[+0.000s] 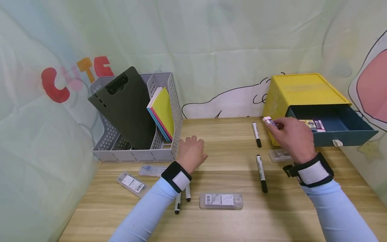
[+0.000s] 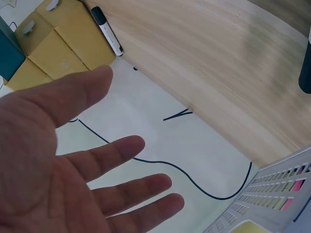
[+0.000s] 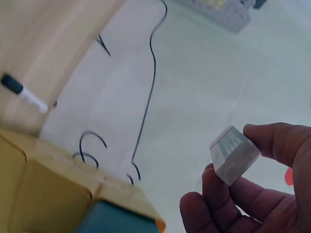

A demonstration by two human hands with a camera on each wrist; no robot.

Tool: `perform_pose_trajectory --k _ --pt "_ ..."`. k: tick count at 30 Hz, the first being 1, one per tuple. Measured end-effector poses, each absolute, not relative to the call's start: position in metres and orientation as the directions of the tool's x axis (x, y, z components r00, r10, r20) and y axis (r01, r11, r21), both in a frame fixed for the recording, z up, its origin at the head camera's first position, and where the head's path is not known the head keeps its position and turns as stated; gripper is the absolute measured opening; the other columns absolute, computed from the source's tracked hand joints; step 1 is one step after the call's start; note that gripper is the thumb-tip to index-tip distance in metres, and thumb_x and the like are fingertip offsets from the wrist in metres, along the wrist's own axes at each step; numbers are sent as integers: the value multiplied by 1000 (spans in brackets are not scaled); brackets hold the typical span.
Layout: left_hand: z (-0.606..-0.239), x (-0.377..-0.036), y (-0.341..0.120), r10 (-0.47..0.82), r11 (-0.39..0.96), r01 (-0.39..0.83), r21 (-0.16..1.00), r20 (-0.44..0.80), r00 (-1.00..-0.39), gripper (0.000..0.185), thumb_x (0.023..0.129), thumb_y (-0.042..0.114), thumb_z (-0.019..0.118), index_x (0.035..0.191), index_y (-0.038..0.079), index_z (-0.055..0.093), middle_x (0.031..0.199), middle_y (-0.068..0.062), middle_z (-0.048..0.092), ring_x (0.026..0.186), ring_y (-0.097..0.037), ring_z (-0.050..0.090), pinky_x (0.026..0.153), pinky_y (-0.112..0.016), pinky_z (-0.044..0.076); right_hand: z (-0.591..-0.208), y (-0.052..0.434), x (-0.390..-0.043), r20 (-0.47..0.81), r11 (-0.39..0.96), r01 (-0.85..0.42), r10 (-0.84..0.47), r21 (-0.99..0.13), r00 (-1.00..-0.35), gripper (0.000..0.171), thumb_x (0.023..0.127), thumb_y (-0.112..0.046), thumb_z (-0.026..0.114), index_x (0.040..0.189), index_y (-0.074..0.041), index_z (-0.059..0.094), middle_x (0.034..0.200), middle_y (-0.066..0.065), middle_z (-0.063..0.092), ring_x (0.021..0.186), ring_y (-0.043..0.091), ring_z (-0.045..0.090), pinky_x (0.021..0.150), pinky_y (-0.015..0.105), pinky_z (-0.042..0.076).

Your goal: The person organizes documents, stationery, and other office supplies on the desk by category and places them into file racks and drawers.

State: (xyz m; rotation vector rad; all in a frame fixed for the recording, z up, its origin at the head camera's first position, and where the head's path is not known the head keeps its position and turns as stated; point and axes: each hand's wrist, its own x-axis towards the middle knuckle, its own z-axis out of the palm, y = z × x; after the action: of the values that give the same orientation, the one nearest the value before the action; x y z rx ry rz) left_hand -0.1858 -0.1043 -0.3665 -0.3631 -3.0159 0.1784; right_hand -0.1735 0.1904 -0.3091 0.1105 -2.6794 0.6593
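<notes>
My right hand (image 1: 291, 134) pinches a small clear plastic case (image 1: 268, 121) above the table, just left of the open dark blue drawer (image 1: 332, 126) of the yellow box (image 1: 297, 89). In the right wrist view the case (image 3: 234, 154) sits between thumb and fingers. My left hand (image 1: 190, 153) hovers open with relaxed fingers beside the grey file rack (image 1: 136, 153); in the left wrist view its fingers (image 2: 112, 155) are spread and hold nothing.
Black markers (image 1: 256, 133) (image 1: 261, 173) (image 1: 177, 202) and several clear cases (image 1: 221, 201) (image 1: 132, 183) (image 1: 151, 170) (image 1: 279, 155) lie on the wooden table (image 1: 217, 222). The rack holds a dark clipboard (image 1: 127, 104) and coloured folders (image 1: 163, 112). A fabric backdrop closes the back.
</notes>
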Motion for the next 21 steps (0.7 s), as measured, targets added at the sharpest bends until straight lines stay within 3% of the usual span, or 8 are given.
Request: perform_pose_trajectory --k 3,7,11,14,21 --pt "-366 -186 -106 238 965 225 -137 82 -968 49 86 49 73 111 7 69 107 -14 64 103 -32 59 92 -56 44 -296 208 -173 366 891 -97 82 -444 -927 53 98 -44 59 108 6 69 89 24 67 72 34 59 54 39 42" --pt "-366 -185 -107 239 963 225 -150 87 -967 49 86 50 73 111 7 70 107 -14 65 103 -31 60 93 -56 44 -283 232 -173 404 913 -34 147 -407 -903 55 97 -47 56 101 6 70 73 20 65 68 37 57 57 45 36" --pt "-367 -185 -108 238 962 223 -155 83 -968 50 87 51 72 111 7 70 107 -14 66 103 -32 61 95 -57 43 -275 258 -173 384 920 63 223 -387 -896 59 99 -49 49 100 7 68 72 24 63 79 46 53 72 60 34" --pt "-367 -185 -109 238 963 224 -152 77 -968 50 87 51 72 110 7 70 106 -14 66 102 -32 61 95 -58 43 -271 277 -175 341 916 119 260 -382 -903 61 100 -47 46 91 10 64 68 25 57 81 47 49 79 67 28" --pt "-368 -184 -110 230 963 220 -153 50 -972 50 87 52 71 110 8 70 105 -13 65 101 -31 60 94 -58 43 -273 305 -184 235 939 196 266 -282 -935 62 101 -39 43 59 5 55 54 15 46 68 41 48 76 63 32"
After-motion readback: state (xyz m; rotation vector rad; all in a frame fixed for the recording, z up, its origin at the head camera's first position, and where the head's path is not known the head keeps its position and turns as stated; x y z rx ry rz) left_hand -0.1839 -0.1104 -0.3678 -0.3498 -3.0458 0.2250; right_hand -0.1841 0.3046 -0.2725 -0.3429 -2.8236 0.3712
